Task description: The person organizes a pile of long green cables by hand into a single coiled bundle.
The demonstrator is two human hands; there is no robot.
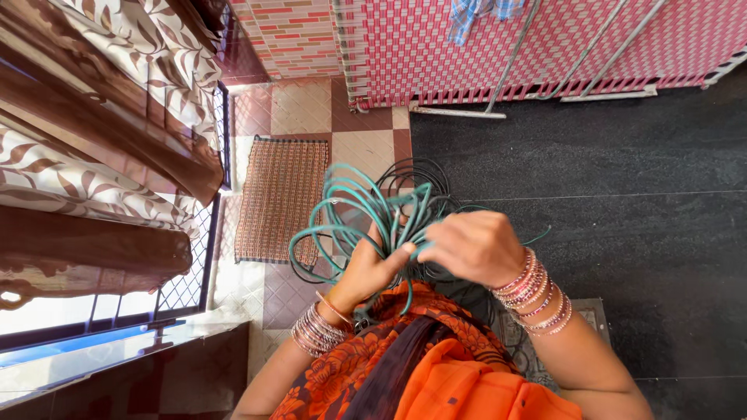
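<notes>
— Well, where, then, the bundle of teal cable [354,214]?

— Up in front of the chest, off the floor, pinched between both hands. Left hand [372,268] underneath, palm up, fingers closed round the gathered stems of the loops. Right hand [475,247] just beside it, knuckles up, folded over the same gathered point from the right.

— So both grips narrow?

— Yes, both closed on the cable, touching or nearly touching each other at the gather.

— And which way from the grip?

— Mostly up and to the left: loops fanning out over the left hand towards the woven mat [282,198]. One loose teal end [537,233] poking out to the right, past the right hand's knuckles.

— Long axis?

— Hard to call for a coil; loops roughly oval, stretched from the gather towards the upper left.

— Anything else nearby?

— Black cable [412,173] coiled behind the teal, over the tiled floor [299,105]; whether held too, cannot tell. Bangles [533,292] stacked on both wrists. Orange cloth [443,381] below.

— Nearer hand to the loops?

— Left, by a little.
</notes>
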